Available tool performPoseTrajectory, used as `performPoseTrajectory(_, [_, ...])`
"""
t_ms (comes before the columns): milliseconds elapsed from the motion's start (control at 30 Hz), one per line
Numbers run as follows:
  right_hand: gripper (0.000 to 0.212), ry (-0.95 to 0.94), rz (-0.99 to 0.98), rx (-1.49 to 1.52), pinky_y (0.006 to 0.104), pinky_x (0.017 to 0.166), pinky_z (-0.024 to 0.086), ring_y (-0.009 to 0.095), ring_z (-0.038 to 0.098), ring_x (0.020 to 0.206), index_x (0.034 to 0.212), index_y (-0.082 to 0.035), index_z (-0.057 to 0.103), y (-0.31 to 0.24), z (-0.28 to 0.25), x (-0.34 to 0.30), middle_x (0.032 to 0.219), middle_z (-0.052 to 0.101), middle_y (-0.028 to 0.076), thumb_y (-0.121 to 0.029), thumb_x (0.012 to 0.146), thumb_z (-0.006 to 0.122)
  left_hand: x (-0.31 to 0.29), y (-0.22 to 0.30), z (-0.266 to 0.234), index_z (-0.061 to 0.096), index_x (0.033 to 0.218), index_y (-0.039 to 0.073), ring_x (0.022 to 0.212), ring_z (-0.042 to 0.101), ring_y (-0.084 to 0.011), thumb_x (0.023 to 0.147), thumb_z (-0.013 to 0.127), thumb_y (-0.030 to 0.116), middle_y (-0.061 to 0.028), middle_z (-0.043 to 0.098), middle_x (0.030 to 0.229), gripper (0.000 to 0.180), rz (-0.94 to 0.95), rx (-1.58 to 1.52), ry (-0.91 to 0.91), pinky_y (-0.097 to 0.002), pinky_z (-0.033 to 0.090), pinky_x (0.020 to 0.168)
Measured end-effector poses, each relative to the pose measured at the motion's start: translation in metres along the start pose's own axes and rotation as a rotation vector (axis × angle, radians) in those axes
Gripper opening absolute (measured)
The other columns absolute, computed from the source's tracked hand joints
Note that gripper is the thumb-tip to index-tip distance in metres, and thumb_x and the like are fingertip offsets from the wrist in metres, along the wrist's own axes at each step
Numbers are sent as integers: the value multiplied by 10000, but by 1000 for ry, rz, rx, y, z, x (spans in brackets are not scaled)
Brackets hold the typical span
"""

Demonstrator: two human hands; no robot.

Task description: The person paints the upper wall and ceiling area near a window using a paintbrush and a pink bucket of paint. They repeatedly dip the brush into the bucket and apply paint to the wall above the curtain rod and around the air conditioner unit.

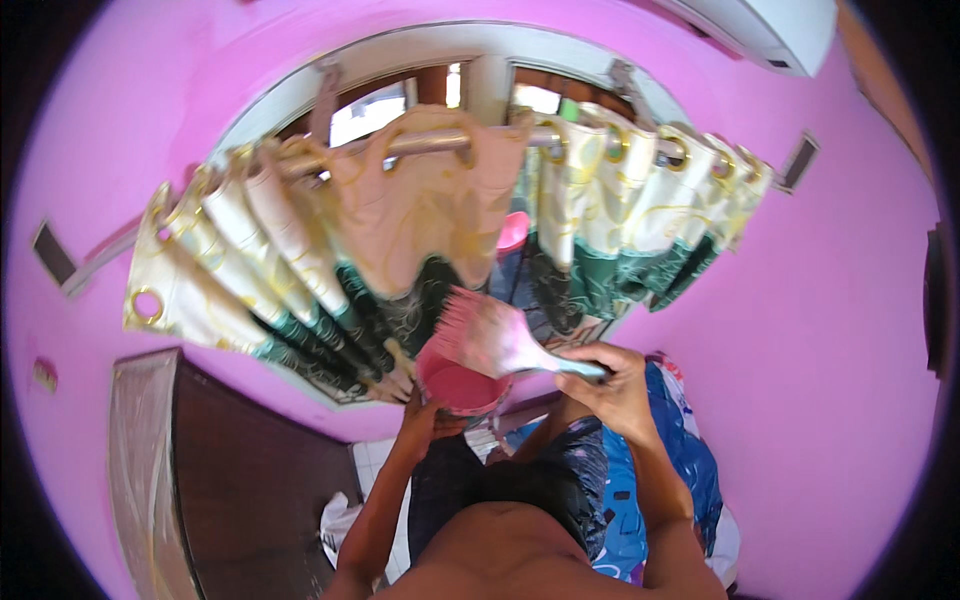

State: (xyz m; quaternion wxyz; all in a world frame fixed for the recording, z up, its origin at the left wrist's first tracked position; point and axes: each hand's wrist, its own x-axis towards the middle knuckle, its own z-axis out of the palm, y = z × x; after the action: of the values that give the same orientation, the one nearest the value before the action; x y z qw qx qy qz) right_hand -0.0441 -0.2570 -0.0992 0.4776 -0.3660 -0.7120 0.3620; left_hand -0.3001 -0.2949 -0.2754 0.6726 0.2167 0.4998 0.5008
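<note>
Far L, well out from L fingers: small switch plate (45,375) on pink wall (840,270). Next, dark brown panel (265,480), low and L of L fingers, w/ clear plastic sheet (148,480) along its far-L edge. Above and L of L fingers: L curtain (235,230), cream up top, dk green below, hung by rings on a metal rod (430,143). Wh. cloth-like bundle (340,520) lower L of L fingers; can't tell exactly what it is.

L hand (428,415): fingers curled round lower L side of a round tub (433,370), thumb partly hidden. Tub sits just R of/above those fingers, mouth facing up, pink paint inside.

Btwn the hands: wide flat brush (490,335), bristles smeared pink, pointing up-L away from R fingers, in front of tub's upper edge as seen here; can't tell if they touch it.

R hand (615,385): fingers closed on brush handle, index along top, dk handle end by the palm.

Above R fingers: R curtain (625,190), same cream/green. R of and below R fingers: shiny blue plastic-looking cover (688,440). High up, well R of R fingers: wh. boxy wall unit (775,35).
</note>
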Motion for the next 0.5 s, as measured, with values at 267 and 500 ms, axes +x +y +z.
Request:
performPoseTrajectory(267, [212,-181,25,-338,263,646,497,124,638,694,857,-7,666,53,-2,-46,775,673,84,-32,663,748,-18,-10,12,56,1438,181,793,670,-287,899,511,221,-170,573,1062,706,39,47,29,-385,572,690])
performPoseTrajectory(500, [221,-315,-103,-521,391,705,502,351,630,775,880,-4,661,47,3,-45,845,650,177,-96,680,686,-39,-14,22,47,1442,190,807,673,-304,904,507,215,-199,570,1104,708,54,61,11,-387,572,686])
